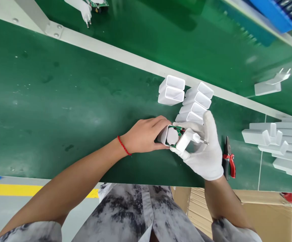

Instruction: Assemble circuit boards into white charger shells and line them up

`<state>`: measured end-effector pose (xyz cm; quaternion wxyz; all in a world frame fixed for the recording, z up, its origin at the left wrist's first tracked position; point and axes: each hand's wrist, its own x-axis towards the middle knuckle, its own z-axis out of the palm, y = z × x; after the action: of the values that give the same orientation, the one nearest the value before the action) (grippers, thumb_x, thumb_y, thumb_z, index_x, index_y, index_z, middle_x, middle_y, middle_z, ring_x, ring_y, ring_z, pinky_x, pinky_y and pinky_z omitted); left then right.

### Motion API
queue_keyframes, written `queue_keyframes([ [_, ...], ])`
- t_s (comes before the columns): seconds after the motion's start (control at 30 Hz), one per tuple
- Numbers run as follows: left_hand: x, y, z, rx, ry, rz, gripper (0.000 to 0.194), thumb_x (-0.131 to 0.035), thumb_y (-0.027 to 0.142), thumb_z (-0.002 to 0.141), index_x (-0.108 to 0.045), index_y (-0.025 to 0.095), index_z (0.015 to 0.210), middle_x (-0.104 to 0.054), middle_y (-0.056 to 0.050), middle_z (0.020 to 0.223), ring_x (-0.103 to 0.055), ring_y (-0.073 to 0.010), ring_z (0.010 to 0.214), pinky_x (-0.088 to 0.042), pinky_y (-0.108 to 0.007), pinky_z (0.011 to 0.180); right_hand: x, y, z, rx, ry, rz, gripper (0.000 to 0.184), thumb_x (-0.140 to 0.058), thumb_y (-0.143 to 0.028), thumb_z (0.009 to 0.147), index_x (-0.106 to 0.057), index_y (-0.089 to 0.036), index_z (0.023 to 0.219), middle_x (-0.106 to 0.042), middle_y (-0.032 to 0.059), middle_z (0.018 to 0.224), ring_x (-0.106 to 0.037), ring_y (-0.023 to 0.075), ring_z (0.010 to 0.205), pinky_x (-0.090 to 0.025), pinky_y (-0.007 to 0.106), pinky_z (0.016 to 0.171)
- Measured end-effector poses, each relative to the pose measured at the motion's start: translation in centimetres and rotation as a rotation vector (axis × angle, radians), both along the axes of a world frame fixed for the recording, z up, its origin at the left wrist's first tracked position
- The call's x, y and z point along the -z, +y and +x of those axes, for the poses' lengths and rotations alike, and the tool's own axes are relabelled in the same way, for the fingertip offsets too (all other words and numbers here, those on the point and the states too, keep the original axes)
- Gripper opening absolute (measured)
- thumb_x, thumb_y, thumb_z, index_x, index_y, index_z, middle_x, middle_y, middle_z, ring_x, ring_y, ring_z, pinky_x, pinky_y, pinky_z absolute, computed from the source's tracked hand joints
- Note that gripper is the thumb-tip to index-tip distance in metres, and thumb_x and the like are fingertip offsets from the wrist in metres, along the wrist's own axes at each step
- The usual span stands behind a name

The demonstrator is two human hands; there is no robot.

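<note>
My bare left hand [146, 134] is wrapped round a white plastic housing [163, 135] near the table's front edge. A green circuit board [179, 129] with a pale round part on it shows at the housing's open end. My right hand [206, 154], in a white glove, grips a white two-pin plug piece [185, 140] joined to the board side, its metal pins pointing right. The thumb is raised while other fingers close on the piece from below and behind. Whether the board sits fully inside the housing is hidden.
Open white housings [175, 82] stand in two groups behind my hands. Red-handled pliers [229, 161] lie right of my glove. Finished-looking white plug units [287, 144] are stacked at far right. A raised shelf [125, 55] holds another plug unit [268, 86] and a blue bin [282, 20].
</note>
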<state>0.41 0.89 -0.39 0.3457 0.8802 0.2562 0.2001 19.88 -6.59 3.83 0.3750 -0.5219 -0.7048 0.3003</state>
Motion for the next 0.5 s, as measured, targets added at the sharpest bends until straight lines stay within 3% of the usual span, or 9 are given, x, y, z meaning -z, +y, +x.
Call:
queue_keyframes([
  [0.33,0.25,0.05,-0.02,0.016,0.019,0.017,0.049,-0.073,0.033,0.085,-0.049,0.016,0.123,-0.065,-0.011,0.124,-0.068,-0.0253,0.111,-0.057,-0.034,0.085,-0.01,-0.13,0.15,0.0,-0.136,-0.028,0.109,-0.076,-0.016,0.08,-0.006,-0.035,0.162,-0.065,0.0107,0.13,-0.067,0.0243,0.114,-0.061,0.041,0.089],
  [0.5,0.23,0.09,-0.03,0.019,-0.004,0.051,0.045,-0.069,0.038,0.089,-0.05,0.015,0.122,-0.066,-0.012,0.12,-0.07,-0.0247,0.106,-0.058,-0.033,0.081,-0.06,-0.27,0.25,-0.001,-0.103,-0.059,0.105,-0.073,-0.015,0.081,-0.01,-0.039,0.161,-0.066,0.009,0.13,-0.071,0.0238,0.1,-0.063,0.042,0.08],
])
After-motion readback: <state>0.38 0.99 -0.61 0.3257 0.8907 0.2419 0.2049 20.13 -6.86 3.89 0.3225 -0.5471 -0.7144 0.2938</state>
